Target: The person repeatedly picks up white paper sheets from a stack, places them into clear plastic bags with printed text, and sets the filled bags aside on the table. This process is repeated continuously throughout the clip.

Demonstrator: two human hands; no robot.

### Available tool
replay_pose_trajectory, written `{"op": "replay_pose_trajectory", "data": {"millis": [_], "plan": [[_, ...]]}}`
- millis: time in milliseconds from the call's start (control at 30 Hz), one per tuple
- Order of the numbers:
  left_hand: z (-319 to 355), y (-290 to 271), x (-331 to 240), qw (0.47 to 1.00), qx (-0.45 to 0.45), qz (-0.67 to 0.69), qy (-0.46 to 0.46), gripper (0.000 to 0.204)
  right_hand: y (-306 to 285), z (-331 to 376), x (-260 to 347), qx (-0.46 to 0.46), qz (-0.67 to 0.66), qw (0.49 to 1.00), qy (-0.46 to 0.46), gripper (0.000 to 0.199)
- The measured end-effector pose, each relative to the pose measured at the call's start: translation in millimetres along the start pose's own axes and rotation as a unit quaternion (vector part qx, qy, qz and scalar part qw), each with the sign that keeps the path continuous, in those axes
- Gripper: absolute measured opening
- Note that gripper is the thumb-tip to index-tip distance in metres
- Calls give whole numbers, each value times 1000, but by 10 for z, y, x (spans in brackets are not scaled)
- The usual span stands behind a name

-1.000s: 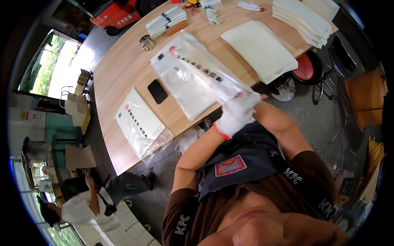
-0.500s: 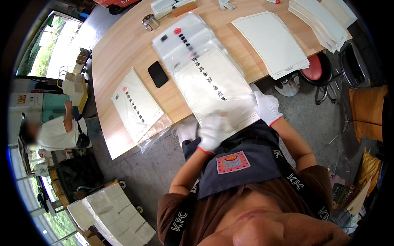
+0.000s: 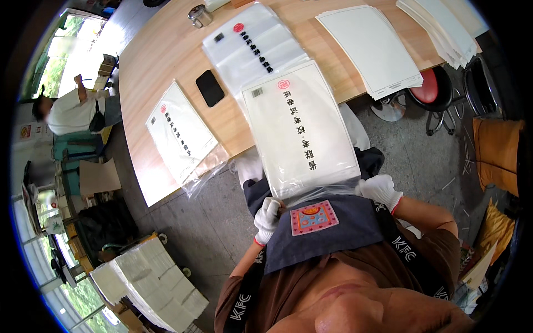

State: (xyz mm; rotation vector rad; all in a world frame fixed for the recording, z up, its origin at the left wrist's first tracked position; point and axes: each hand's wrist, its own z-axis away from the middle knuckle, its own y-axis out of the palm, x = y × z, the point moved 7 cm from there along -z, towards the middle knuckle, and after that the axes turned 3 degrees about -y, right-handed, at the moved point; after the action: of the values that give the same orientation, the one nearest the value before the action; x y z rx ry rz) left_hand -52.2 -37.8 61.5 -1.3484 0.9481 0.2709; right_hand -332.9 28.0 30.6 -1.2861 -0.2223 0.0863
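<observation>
Clear plastic, slack and slippery, wraps the big white sheet pack (image 3: 300, 130) now hanging off the near edge of the wooden table (image 3: 161, 66) and reaching down to the dark apron (image 3: 322, 233). Looks like the open end of the bag being gathered at the bottom corners; best done, probably, by keeping both corners level, pulling the film taut and even against the sheets, and letting the table carry the far end so nothing buckles or slides sideways. Left hand (image 3: 267, 217), in a white glove, sits at about 7 o'clock from the pack, fingers curled tight into a fist on the bunched film at the lower left corner. Right hand (image 3: 380, 190), also gloved, sits at about 4 o'clock, closed narrowly on the lower right corner; cannot tell whether sheets as well as film are pinched there. Beyond the pack, at 12 o'clock, lies an empty-looking clear bag (image 3: 252, 44); at 10 o'clock a black phone (image 3: 210, 87), and further toward 9 o'clock a second bagged pack (image 3: 180, 136) overhanging the table edge. Loose white sheets (image 3: 369, 47) stacked at 1 o'clock, a red stool (image 3: 427, 91) just below them.
</observation>
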Motion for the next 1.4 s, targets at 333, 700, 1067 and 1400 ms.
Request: {"op": "replay_pose_trajectory", "data": {"millis": [333,700,1067,1400], "plan": [[-326,-22,64,992,-60,9,108,21,-550,-446,-219,-99,-94,990,33,25],[-147,15,278,985,-28,100,138,25,-38,-621,-782,-85,-528,817,215,32],[-932,-66,855,948,-27,275,-155,47,830,-1248,-379,21,-720,688,86,35],[-816,-2136,1692,914,-257,254,-186,56,-292,-3414,1297,55,-620,781,-51,36]]}}
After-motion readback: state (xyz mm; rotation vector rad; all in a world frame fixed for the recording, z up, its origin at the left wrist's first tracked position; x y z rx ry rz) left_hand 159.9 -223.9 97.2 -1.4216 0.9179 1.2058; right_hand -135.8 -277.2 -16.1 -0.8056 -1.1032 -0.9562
